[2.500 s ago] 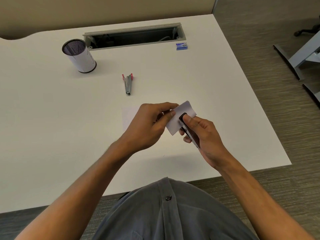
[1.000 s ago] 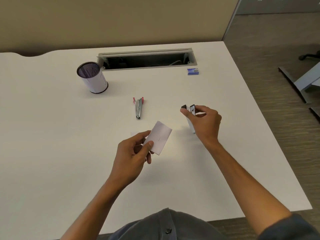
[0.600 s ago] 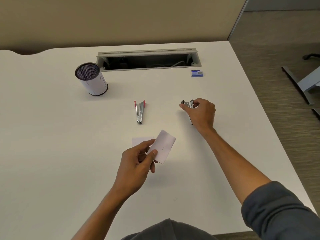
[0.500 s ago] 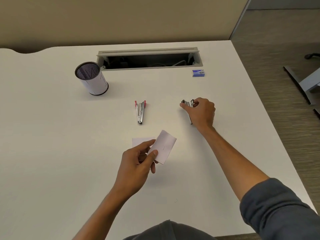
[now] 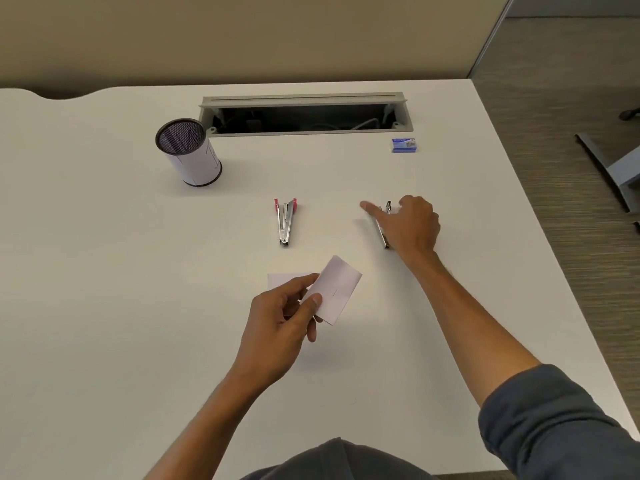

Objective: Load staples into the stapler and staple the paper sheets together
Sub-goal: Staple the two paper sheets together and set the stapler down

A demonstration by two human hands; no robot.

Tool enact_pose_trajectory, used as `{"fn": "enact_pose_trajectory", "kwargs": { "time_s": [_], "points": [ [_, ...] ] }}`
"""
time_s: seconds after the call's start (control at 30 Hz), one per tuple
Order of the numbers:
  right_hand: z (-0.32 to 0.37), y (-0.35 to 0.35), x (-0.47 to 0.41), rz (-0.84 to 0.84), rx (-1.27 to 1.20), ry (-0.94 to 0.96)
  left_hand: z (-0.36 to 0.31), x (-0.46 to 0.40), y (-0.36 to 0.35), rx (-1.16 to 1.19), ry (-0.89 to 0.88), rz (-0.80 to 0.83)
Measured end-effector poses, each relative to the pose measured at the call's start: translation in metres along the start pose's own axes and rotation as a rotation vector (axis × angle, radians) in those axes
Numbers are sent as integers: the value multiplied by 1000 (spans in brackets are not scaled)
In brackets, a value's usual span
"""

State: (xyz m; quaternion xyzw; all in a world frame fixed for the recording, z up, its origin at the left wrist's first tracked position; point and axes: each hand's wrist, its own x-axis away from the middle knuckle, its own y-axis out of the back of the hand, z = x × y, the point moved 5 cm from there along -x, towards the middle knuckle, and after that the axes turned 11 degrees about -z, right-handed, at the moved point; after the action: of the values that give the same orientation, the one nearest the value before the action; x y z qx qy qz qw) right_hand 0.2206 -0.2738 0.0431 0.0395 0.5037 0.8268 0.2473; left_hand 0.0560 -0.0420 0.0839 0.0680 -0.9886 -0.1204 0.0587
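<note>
Pinching the small stapled paper sheets between thumb and curled fingers, your left hand hovers over the middle of the white desk, nearer its front edge than its back. The thumb lies across the near face of the sheets and the other fingers fold behind them; a thin staple line shows on the face turned toward you. Your left forearm runs up from the front edge, bare to the elbow.

Your right hand is stretched out toward the desk's right side, arm nearly straight, the grey sleeve pushed up near the elbow. It lies palm down over the stapler, which rests flat on the desk under its thumb side. The index finger points out straight to the left and looks blurred; the other fingers are loosely bent, and you cannot tell whether any of them grips the stapler or merely rests on it.

A single loose sheet lies flat on the desk behind your left hand. Left of the stapler, well apart from it, lies a staple remover with red handles. A mesh pen cup stands toward the back left, beside the open cable tray at the back edge. A small blue staple box sits near the back right corner.
</note>
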Motion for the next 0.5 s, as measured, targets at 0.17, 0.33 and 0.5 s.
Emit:
{"fn": "enact_pose_trajectory", "kwargs": {
  "time_s": [0.17,0.33,0.5],
  "points": [
    [12,57,40,27,-425,-5,-20,-1,3,25,-60,20],
    [28,105,106,435,-851,-37,-56,2,2,125,-126,81],
    [29,139,145,607,-1064,-133,-92,13,0,167,-197,167]
  ]
}}
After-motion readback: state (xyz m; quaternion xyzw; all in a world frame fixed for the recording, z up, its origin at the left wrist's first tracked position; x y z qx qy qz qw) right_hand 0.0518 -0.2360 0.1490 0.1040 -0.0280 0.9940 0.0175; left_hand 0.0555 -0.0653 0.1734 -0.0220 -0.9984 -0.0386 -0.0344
